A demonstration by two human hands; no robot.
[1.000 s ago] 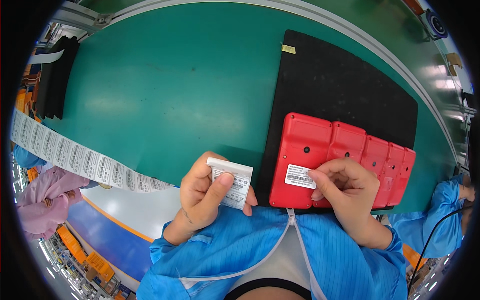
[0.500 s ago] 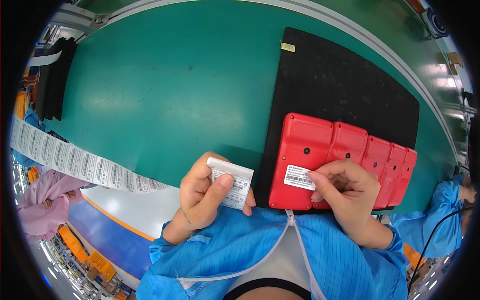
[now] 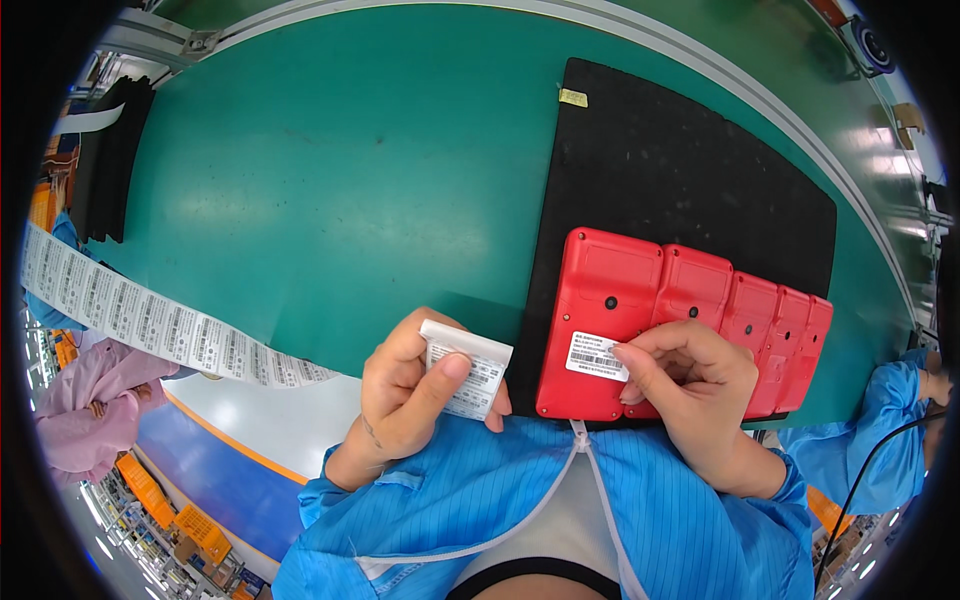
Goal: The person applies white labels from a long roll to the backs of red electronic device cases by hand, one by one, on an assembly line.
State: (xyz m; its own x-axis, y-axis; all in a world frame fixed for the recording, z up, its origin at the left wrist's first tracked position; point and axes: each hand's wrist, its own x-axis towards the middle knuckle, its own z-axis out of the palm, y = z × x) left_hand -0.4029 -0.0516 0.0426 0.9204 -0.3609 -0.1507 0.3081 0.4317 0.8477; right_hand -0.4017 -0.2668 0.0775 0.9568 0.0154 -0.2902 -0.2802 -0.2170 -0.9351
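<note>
My left hand [image 3: 412, 375] is closed on the folded end of a label strip [image 3: 466, 372], thumb on top, in front of my chest. A white printed label [image 3: 597, 356] lies against the lower part of the leftmost red casing [image 3: 610, 270]. My right hand [image 3: 695, 385] pinches this label's right edge between thumb and fingertips. Whether the whole label touches the casing I cannot tell. Several more red casings [image 3: 697, 285] lie side by side to the right, some partly hidden by my right hand. Each shows a dark round spot.
Beneath the casings is a black mat [image 3: 690, 160] with a small yellow tag [image 3: 573, 98], on a green tabletop [image 3: 340, 180]. A long strip of printed labels [image 3: 150, 315] hangs along the left edge. Black ridged pieces [image 3: 112, 165] stand far left. People sit at both sides.
The label and my right hand have shifted very slightly left. The strip in my left hand has moved a little to the right. The red casings look nearly unchanged.
</note>
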